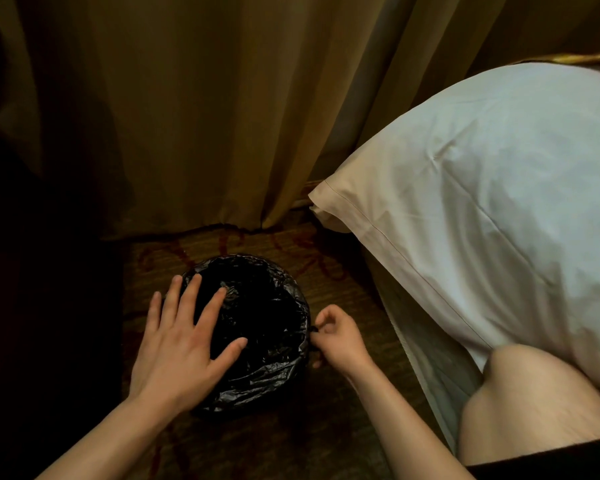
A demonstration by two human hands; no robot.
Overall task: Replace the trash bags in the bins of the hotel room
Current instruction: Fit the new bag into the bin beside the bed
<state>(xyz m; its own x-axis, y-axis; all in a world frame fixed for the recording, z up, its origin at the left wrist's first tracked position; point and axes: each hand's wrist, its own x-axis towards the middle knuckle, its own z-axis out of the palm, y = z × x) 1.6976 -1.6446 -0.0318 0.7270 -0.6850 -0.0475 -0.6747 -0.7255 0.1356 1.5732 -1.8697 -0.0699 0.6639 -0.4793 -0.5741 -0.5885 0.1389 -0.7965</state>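
No legible text anywhere

Patterned carpet (347, 296) — bag-lined bin (271, 344)

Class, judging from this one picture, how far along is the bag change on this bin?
Done: a black bag already lines the bin. In hand: the left hand lies open over its mouth while the right hand pinches the bag's edge at the rim. Left: securing that edge.

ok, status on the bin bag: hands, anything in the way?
Left hand open, spread over the black trash bag. Right hand pinches its edge, right side. Bag mouth spread wide. Pillow at right, apart from it.
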